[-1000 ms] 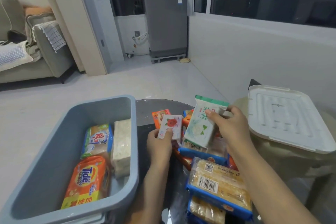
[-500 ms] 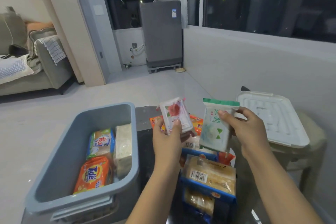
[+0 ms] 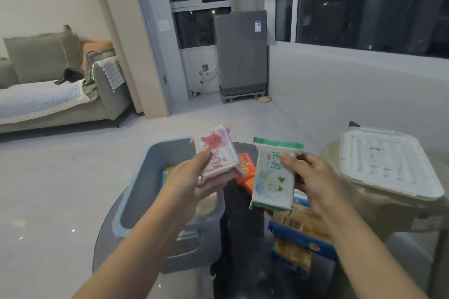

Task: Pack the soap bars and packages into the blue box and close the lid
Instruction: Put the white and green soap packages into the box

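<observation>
My left hand [image 3: 194,182] grips a white soap package with a red rose print [image 3: 218,153], held up over the right rim of the blue box [image 3: 136,192]. My right hand [image 3: 313,182] holds a white and green soap package [image 3: 272,177] upright above the pile. The box stands open on the dark round table [image 3: 240,233], its contents mostly hidden by my left arm. Orange packages [image 3: 246,170] lie between my hands. Blue-edged soap bar packs [image 3: 298,233] lie under my right wrist. The white lid [image 3: 386,165] rests flat on a stool at the right.
The beige stool [image 3: 379,213] under the lid stands right of the table. A grey sofa [image 3: 48,94] is at the far left and a grey washing machine [image 3: 240,53] at the back. Pale floor surrounds the table.
Both hands have risen with their packages, the left one shifting toward the box. The camera has tilted up, so the box interior is now mostly out of sight.
</observation>
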The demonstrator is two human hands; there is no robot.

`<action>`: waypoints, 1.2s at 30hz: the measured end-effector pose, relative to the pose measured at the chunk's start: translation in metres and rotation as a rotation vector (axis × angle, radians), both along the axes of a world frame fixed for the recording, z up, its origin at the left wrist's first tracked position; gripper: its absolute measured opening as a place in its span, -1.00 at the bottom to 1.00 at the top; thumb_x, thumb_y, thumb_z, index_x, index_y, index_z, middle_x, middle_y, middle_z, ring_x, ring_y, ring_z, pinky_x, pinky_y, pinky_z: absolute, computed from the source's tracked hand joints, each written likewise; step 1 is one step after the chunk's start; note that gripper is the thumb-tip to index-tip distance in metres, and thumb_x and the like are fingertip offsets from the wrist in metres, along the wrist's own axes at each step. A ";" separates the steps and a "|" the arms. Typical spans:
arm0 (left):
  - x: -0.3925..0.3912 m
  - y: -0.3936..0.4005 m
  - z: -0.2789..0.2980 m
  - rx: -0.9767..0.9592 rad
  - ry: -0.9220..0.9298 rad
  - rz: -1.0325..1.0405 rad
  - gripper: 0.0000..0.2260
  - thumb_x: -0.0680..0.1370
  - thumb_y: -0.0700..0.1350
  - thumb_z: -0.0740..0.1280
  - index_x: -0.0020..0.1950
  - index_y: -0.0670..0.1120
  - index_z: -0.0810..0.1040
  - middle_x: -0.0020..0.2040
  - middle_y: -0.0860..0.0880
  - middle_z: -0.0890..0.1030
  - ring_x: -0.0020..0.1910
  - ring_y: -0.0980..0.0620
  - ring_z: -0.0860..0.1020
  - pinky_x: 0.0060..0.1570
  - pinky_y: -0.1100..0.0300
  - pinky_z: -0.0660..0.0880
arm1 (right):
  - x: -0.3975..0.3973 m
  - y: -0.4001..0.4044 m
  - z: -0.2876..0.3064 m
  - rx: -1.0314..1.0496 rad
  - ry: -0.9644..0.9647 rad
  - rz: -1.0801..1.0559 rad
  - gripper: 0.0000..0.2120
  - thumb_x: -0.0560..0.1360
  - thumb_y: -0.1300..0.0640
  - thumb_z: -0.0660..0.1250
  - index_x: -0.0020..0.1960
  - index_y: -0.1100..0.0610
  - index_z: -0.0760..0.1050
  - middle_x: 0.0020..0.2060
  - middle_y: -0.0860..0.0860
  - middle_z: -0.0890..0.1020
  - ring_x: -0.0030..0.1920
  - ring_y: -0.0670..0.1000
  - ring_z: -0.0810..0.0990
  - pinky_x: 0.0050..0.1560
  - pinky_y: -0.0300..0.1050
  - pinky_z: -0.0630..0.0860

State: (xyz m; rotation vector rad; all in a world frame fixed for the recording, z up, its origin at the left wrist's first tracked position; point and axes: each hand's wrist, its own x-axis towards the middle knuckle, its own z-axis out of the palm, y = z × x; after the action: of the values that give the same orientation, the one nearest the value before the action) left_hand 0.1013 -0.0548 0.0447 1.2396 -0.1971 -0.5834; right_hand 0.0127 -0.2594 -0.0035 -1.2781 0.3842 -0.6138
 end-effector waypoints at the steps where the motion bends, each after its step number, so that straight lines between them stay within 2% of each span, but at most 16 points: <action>1: 0.006 0.008 0.001 -0.004 0.010 -0.017 -0.72 0.54 -0.08 0.31 0.03 -0.32 0.57 -0.17 -0.20 0.72 -0.23 -0.10 0.71 -0.27 0.09 0.65 | 0.005 0.004 -0.001 -0.002 0.001 0.013 -0.67 0.22 0.07 0.52 -0.09 0.19 0.57 -0.26 0.08 0.72 -0.27 0.07 0.71 -0.40 -0.16 0.58; 3: 0.018 0.023 0.003 0.014 0.036 -0.056 -0.74 0.50 -0.10 0.34 0.00 -0.32 0.57 -0.19 -0.19 0.72 -0.25 -0.08 0.71 -0.34 0.16 0.62 | 0.014 0.014 -0.002 -0.003 -0.004 0.036 -0.72 0.27 0.08 0.51 -0.10 0.19 0.57 -0.29 0.07 0.72 -0.29 0.06 0.71 -0.41 -0.19 0.57; 8: 0.052 0.058 -0.004 0.260 0.109 -0.128 -0.67 0.42 -0.14 0.40 0.13 -0.23 0.52 -0.14 -0.16 0.71 -0.27 -0.05 0.70 -0.39 0.19 0.59 | 0.035 0.033 -0.004 0.008 -0.006 0.088 -0.64 0.16 -0.02 0.50 -0.13 0.15 0.60 -0.25 0.05 0.73 -0.26 0.05 0.72 -0.41 -0.21 0.57; 11: 0.067 0.069 -0.012 0.394 0.149 -0.191 -0.73 0.47 -0.16 0.36 0.14 -0.21 0.49 -0.14 -0.17 0.71 -0.25 -0.08 0.70 -0.34 0.15 0.61 | 0.047 0.037 -0.003 0.048 0.006 0.111 -0.72 0.15 -0.02 0.51 -0.21 0.11 0.66 -0.23 0.06 0.74 -0.25 0.05 0.72 -0.39 -0.18 0.59; 13: 0.074 0.070 -0.018 0.474 0.147 -0.227 -0.77 0.55 -0.13 0.30 0.14 -0.22 0.48 -0.15 -0.17 0.70 -0.25 -0.10 0.68 -0.25 0.11 0.60 | 0.054 0.038 -0.003 0.076 0.019 0.122 -0.76 0.15 -0.02 0.52 -0.24 0.07 0.68 -0.19 0.09 0.73 -0.21 0.09 0.72 -0.31 -0.09 0.61; 16: 0.084 0.066 -0.029 0.541 0.173 -0.293 -0.77 0.57 -0.08 0.27 0.13 -0.21 0.49 -0.14 -0.16 0.69 -0.25 -0.09 0.68 -0.29 0.14 0.59 | 0.062 0.040 -0.002 0.085 0.050 0.128 -0.70 0.14 -0.06 0.54 -0.21 0.09 0.67 -0.20 0.12 0.73 -0.20 0.12 0.72 -0.30 -0.05 0.62; 21: 0.092 0.056 -0.049 0.757 0.212 -0.364 -0.79 0.56 -0.03 0.28 0.02 -0.18 0.50 -0.30 -0.12 0.70 -0.39 -0.03 0.67 -0.39 0.21 0.55 | 0.069 0.041 -0.002 0.088 0.096 0.163 -0.60 0.16 -0.08 0.52 -0.10 0.12 0.63 -0.20 0.13 0.73 -0.20 0.15 0.72 -0.33 -0.05 0.62; 24: 0.101 0.054 -0.052 0.861 0.248 -0.450 -0.72 0.53 0.02 0.31 0.09 -0.17 0.47 -0.22 -0.12 0.72 -0.34 -0.02 0.69 -0.38 0.24 0.54 | 0.070 0.040 -0.004 0.078 0.097 0.175 -0.59 0.20 -0.09 0.52 -0.06 0.13 0.62 -0.18 0.12 0.73 -0.19 0.15 0.71 -0.31 -0.05 0.61; 27: 0.105 0.046 -0.049 0.953 0.235 -0.602 -0.75 0.58 0.01 0.24 0.05 -0.17 0.48 -0.28 -0.06 0.70 -0.38 0.05 0.64 -0.33 0.23 0.55 | 0.069 0.041 -0.004 0.070 0.102 0.174 -0.63 0.23 -0.08 0.52 -0.07 0.12 0.62 -0.20 0.11 0.73 -0.22 0.13 0.72 -0.39 -0.10 0.60; 30: 0.103 0.039 -0.045 1.028 0.204 -0.689 -0.77 0.61 -0.03 0.18 0.00 -0.16 0.51 -0.19 -0.05 0.66 -0.18 0.02 0.61 0.02 0.17 0.53 | 0.070 0.042 -0.004 0.088 0.112 0.180 -0.67 0.25 -0.05 0.51 -0.09 0.12 0.63 -0.21 0.11 0.73 -0.24 0.13 0.72 -0.41 -0.11 0.59; 32: 0.102 0.037 -0.043 1.058 0.184 -0.727 -0.80 0.62 -0.06 0.18 0.01 -0.16 0.51 -0.08 -0.07 0.66 0.04 -0.06 0.61 0.19 0.10 0.47 | 0.070 0.042 -0.004 0.085 0.124 0.177 -0.69 0.26 -0.05 0.51 -0.11 0.12 0.63 -0.23 0.10 0.73 -0.26 0.12 0.72 -0.44 -0.14 0.58; 34: 0.101 0.033 -0.043 1.103 0.155 -0.721 -0.80 0.61 -0.08 0.22 0.07 -0.19 0.51 0.10 -0.13 0.65 0.24 -0.12 0.55 0.25 0.08 0.47 | 0.070 0.042 -0.004 0.084 0.129 0.168 -0.67 0.25 -0.05 0.51 -0.10 0.13 0.62 -0.23 0.10 0.73 -0.26 0.11 0.72 -0.43 -0.14 0.58; 36: 0.099 0.029 -0.047 1.139 0.122 -0.689 -0.74 0.58 -0.12 0.26 0.19 -0.25 0.49 0.23 -0.20 0.60 0.25 -0.15 0.55 0.21 0.07 0.50 | 0.069 0.042 -0.004 0.083 0.136 0.165 -0.66 0.25 -0.06 0.50 -0.09 0.12 0.61 -0.24 0.09 0.73 -0.26 0.10 0.72 -0.43 -0.14 0.58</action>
State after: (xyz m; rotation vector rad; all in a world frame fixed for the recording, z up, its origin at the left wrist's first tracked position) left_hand 0.1998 -0.0261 -0.0028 2.2402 -0.1886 -1.4844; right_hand 0.0820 -0.2170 -0.0074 -1.2616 0.4073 -0.3688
